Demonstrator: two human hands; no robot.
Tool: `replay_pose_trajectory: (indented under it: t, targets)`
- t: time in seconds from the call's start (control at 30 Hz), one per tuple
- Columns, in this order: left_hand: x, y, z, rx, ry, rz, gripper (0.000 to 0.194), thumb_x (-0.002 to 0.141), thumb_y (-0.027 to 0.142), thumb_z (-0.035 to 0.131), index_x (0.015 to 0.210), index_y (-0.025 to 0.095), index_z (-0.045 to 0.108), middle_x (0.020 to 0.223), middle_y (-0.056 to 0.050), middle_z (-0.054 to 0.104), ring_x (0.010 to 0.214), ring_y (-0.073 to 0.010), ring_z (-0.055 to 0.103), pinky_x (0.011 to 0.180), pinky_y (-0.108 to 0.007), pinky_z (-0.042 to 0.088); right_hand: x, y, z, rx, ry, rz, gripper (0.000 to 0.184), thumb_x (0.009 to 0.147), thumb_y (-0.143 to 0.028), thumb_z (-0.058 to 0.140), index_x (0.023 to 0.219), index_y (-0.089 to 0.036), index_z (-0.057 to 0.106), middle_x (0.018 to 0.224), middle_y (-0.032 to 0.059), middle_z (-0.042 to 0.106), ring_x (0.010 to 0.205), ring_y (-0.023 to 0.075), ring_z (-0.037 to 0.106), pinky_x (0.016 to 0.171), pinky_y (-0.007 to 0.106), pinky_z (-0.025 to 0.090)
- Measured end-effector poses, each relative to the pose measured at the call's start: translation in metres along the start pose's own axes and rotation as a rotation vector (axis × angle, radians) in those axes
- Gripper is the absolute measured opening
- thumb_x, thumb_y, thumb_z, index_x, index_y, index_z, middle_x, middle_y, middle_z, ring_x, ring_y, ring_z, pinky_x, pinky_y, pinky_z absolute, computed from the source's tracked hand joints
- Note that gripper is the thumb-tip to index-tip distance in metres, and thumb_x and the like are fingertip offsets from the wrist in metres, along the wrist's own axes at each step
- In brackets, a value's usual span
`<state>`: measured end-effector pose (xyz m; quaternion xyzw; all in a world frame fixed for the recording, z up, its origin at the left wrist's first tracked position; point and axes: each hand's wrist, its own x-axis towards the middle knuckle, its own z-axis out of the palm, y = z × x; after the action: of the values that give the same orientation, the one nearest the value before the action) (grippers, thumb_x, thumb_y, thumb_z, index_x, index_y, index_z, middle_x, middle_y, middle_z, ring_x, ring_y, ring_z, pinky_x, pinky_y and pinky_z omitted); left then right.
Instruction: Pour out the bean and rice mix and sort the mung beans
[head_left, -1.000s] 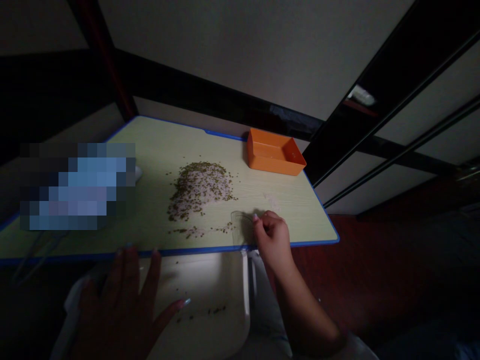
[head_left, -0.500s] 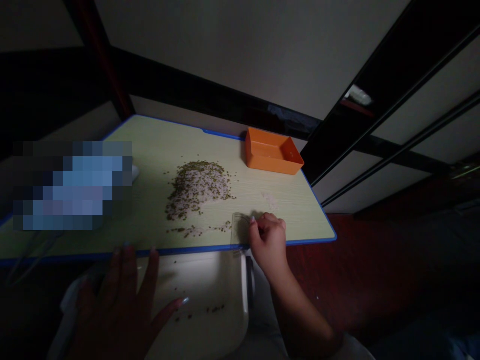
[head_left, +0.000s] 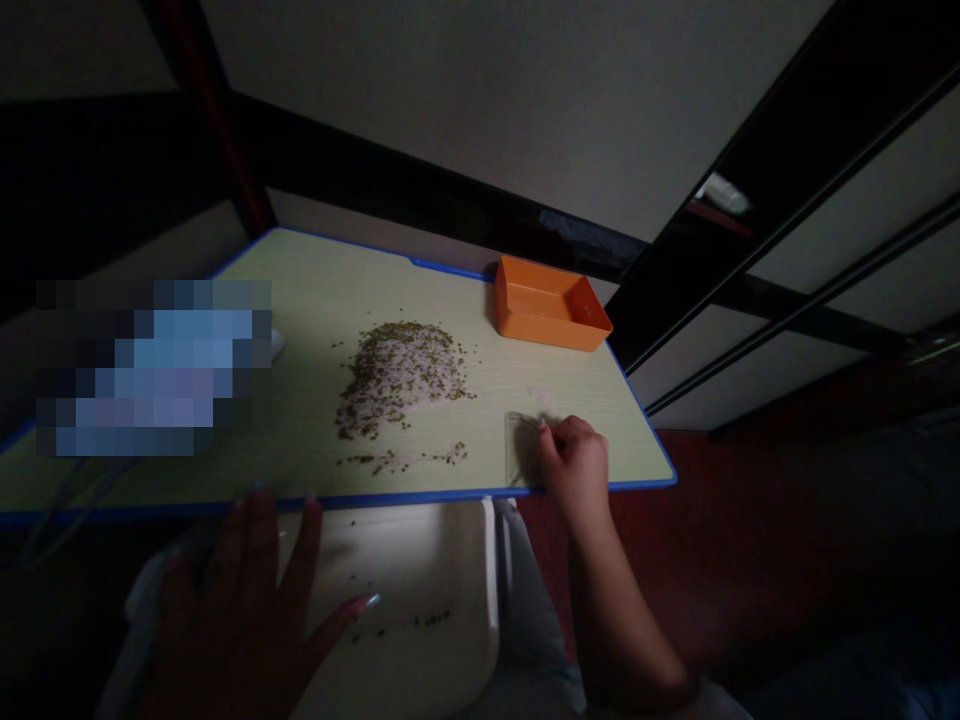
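My right hand (head_left: pixel 579 468) is closed on the edge of a thin clear plastic sheet (head_left: pixel 522 452), held just over the table near its front edge. Behind that hand lies a small patch of white grains (head_left: pixel 541 397). A pile of white grains mixed with small green beans (head_left: pixel 405 368) covers the middle of the table (head_left: pixel 300 420), and a thin stray row (head_left: pixel 405 460) runs in front of it. My left hand (head_left: pixel 244 590), dark and with fingers spread, is over the left part of a white tray (head_left: pixel 420 675). A few beans lie in the tray, below the table edge.
An orange open box (head_left: pixel 551 328) stands at the table's back right corner. At the left lies a blue thing blurred by pixels (head_left: pixel 172 370), with a thin cord or strap in front. A wall rises behind the table, and reddish floor (head_left: pixel 720 520) shows at right.
My right hand has moved to the right with the clear sheet, away from the stray row of grains. My left hand stays spread over the tray. The view has shifted slightly.
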<state>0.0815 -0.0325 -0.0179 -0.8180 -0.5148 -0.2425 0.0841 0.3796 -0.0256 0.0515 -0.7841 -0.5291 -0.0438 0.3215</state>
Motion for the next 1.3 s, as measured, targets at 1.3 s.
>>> replay_pose_trajectory:
  t: [1.3]
  targets:
    - [0.001, -0.002, -0.002, -0.006, 0.048, 0.035, 0.082, 0.086, 0.065, 0.033, 0.150, 0.016, 0.021, 0.162, -0.023, 0.016, 0.153, -0.0326, 0.014, 0.121, -0.064, 0.010, 0.044, -0.037, -0.011, 0.180, -0.473, -0.701, 0.030, 0.097, -0.033, 0.055, 0.073, -0.016, 0.062, 0.089, 0.0083, 0.057, 0.089, 0.0209, 0.050, 0.081, 0.034, 0.041]
